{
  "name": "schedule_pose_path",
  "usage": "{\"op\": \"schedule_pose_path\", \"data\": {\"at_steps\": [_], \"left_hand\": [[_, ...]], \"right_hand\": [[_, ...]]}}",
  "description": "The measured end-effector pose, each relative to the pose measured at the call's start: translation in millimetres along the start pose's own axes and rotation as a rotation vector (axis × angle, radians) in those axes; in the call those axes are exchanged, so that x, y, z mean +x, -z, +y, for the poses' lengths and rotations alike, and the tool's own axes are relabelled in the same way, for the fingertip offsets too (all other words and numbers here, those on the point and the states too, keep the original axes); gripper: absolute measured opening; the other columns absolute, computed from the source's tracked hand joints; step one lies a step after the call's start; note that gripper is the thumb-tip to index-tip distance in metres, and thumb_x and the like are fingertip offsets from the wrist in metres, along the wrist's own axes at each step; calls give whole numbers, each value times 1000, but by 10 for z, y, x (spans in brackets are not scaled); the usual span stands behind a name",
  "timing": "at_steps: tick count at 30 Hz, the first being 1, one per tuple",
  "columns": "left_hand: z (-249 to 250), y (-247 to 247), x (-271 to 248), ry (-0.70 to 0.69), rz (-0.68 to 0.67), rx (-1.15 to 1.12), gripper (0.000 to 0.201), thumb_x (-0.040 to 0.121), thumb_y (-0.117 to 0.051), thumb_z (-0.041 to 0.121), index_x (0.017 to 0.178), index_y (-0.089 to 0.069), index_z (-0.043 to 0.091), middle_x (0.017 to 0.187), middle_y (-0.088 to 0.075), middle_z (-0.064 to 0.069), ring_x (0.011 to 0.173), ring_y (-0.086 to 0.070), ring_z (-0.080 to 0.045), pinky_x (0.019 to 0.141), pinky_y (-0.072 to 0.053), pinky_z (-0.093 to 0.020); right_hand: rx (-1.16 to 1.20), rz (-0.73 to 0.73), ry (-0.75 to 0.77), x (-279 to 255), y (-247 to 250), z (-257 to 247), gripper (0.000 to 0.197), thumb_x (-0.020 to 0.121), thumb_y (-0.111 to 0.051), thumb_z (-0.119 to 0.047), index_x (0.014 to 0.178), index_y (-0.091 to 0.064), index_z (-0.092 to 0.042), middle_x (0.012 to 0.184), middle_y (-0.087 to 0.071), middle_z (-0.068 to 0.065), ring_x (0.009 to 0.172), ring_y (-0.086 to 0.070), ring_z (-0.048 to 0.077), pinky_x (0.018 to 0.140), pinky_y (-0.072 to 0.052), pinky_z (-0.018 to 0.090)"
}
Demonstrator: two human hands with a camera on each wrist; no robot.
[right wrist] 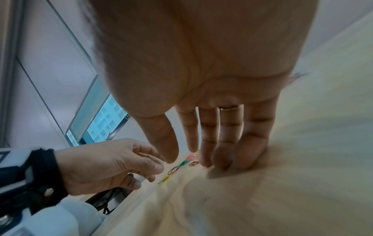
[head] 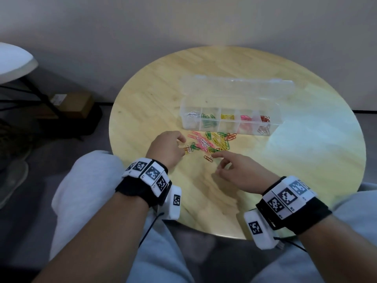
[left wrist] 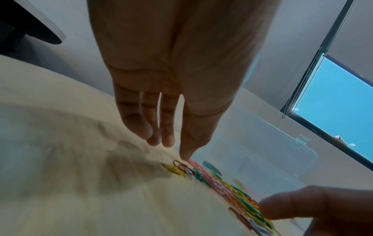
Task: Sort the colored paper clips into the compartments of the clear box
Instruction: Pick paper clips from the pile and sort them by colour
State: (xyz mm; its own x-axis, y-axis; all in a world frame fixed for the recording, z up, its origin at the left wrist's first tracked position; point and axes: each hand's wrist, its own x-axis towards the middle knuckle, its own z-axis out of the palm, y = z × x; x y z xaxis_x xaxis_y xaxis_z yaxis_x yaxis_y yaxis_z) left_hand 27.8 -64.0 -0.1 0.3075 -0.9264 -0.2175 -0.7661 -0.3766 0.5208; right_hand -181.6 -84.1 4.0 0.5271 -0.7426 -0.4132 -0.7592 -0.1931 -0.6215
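— So, left hand [head: 166,148]: its fingers [head: 181,138] curl over the paper clips [head: 211,141] at the heap's left edge; whether one is pinched, I cannot tell.

— Right hand [head: 234,170] hangs loose, empty. Slide the lone red clip [head: 208,158] clear, then drop it in the clear box [head: 228,124]'s rightmost compartment.

Round wooden table [head: 306,160]; cardboard box [head: 75,103] on floor; possibly white chair [head: 14,62] far left.
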Motion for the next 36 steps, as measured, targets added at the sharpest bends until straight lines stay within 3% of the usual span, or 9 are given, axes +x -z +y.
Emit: {"op": "schedule_pose_path", "data": {"at_steps": [5,9,14,17,20,24,28,31,36], "left_hand": [[57,-14,91,39,-4,-15,13,82,-71,17,95,-75,18,96,-73,-2,93,-66,-20,78,-49,-27],[79,-41,69,29,-1,13,11,85,-66,14,84,-77,17,87,-74,-2,86,-67,-21,70,-47,-25],[82,-68,21,6,-34,-23,14,81,-67,13,71,-73,21,74,-71,4,79,-67,-16,68,-48,-24],[102,-70,1,-49,-37,-112,16,78,-70,12,66,-71,23,70,-70,6,74,-65,-11,63,-47,-21],[120,-70,-11,-92,-48,-232,12,80,-73,11,77,-73,23,70,-67,8,69,-61,-7,58,-42,-14],[140,-48,-34,-143,-64,-329,24,85,-66,9,100,-72,27,69,-65,5,64,-58,-7,61,-43,-17],[185,-44,-63,-141,-60,-362,16,88,-56,10,83,-70,17,63,-56,7,59,-53,-13,60,-42,-26],[194,-53,-70,-115,-57,-415,25,92,-45,14,71,-52,4,56,-37,2,50,-32,-15,53,-27,-30],[219,-35,-79,-94,-92,-452,29,86,-37,22,58,-29,18,56,-30,1,51,-23,-17,57,-19,-32]], "right_hand": [[-154,4,-1,33,-44,-70,48,93,-52,-25,140,-47,-36,100,-62,-7,93,-56,14,82,-45,29],[-234,48,-35,31,-93,-99,49,91,-48,-22,136,-52,-40,117,-64,-1,104,-59,20,83,-47,30],[-266,151,-111,31,-57,-41,21,86,-62,-22,95,-75,-36,94,-71,-3,85,-64,18,74,-54,30],[-292,168,-166,36,-26,-2,13,81,-70,-23,72,-69,-32,82,-69,-3,76,-64,17,66,-54,28],[-311,200,-179,36,-30,-5,7,80,-74,-29,79,-67,-31,89,-68,-1,81,-64,20,69,-53,29],[-368,187,-209,5,-21,-67,6,83,-69,-28,87,-74,-29,89,-67,0,79,-64,22,63,-47,26],[-460,150,-242,-33,-28,-110,17,80,-67,-34,91,-69,-22,87,-64,0,77,-63,21,69,-53,29],[-495,103,-265,-48,-32,-98,26,77,-67,-40,92,-64,-19,85,-61,-1,76,-62,20,71,-56,31],[-465,47,-250,-77,-21,-84,27,76,-67,-43,84,-63,-17,79,-62,-1,71,-61,18,62,-52,28]]}}
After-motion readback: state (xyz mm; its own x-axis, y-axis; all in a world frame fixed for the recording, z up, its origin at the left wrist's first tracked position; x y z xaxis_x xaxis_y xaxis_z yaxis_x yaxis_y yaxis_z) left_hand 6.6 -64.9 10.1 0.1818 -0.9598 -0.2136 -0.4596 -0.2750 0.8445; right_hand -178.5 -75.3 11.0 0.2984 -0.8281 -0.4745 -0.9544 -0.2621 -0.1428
